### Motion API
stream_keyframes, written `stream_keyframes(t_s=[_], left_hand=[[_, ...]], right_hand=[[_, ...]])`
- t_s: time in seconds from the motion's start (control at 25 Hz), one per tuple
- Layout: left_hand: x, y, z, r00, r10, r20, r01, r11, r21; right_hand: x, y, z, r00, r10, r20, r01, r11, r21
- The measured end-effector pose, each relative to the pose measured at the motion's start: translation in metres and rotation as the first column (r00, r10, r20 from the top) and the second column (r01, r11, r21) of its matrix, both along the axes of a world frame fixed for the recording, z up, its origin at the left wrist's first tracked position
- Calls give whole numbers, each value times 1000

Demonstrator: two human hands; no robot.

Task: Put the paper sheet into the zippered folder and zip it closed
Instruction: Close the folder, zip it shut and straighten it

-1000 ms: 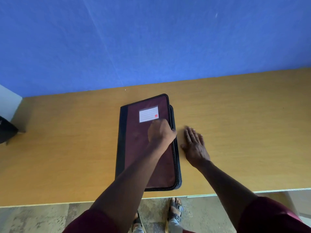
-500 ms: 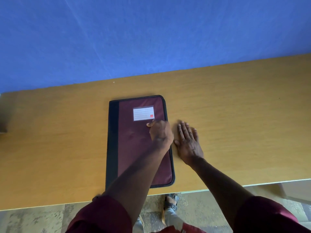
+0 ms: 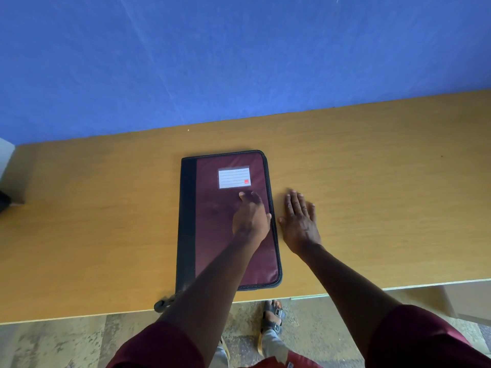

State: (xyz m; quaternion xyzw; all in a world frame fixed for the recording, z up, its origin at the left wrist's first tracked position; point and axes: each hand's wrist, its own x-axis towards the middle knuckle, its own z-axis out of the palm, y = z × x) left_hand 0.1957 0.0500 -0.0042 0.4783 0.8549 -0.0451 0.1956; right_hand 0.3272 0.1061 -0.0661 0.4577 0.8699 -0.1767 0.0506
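Both hands lie flat: left hand (image 3: 251, 217) now uncurled on the zippered folder (image 3: 212, 221), right hand (image 3: 300, 221) beside it.

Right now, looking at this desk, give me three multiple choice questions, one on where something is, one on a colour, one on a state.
1. Where does the right hand rest?
A on the table right of the folder
B on the label
C on the floor

2. What colour is the folder cover?
A green
B maroon with a black spine strip
C white

3. How does the folder lie?
A standing upright
B open
C closed flat under the left hand

A: palm flat on bare table.
B: maroon panel, black strip.
C: cover down, label up.
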Motion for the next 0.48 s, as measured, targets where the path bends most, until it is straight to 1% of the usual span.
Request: stream_keyframes(t_s=[0.2,0.36,0.48], left_hand=[[-23,-52,-17,998,-53,44,45,987,152],[-39,-92,-24,997,-63,40,54,979,195],[-49,-120,-26,997,-57,53,43,972,231]], right_hand=[[-11,-27,15,987,-138,-76,130,986,-108],[-21,-47,25,964,-195,-180,168,974,-154],[-29,-73,28,958,-225,-177,188,962,-199]])
